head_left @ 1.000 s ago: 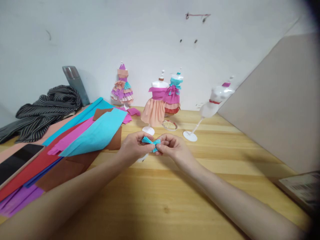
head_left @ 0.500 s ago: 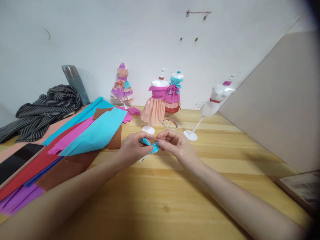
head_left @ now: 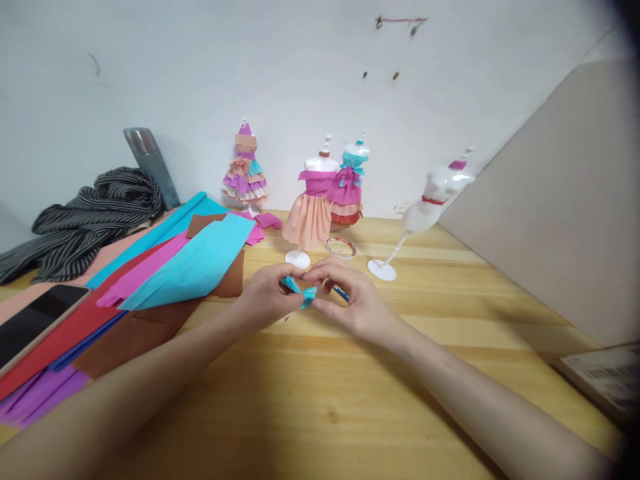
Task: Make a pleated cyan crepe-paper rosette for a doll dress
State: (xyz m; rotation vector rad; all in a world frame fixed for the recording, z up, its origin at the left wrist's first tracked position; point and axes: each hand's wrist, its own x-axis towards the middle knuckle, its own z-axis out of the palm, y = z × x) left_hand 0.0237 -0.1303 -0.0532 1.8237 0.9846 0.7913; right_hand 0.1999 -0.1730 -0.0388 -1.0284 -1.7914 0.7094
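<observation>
A small pleated piece of light-blue crepe paper is between my two hands, pinched narrow in its middle. My left hand is closed, its thumb and fingers gripping the left part of the paper. My right hand curls around the right end, with the thumb tip at the paper's edge and the index finger reaching over to the left fingertips. Part of its grip is hidden. Through the gap in the right hand shows a small dark-blue object, too covered to name.
Several small dress forms wear paper dresses at the back; a mostly bare white one leans at the right. Crepe paper sheets, a phone, a striped cloth and a bottle are at the left. A clear ring-shaped item lies beyond my hands.
My right hand has shifted left and opened its curl somewhat, uncovering the dark-blue object. The fanned right end of the crepe paper now looks more gathered. My left hand has barely moved.
</observation>
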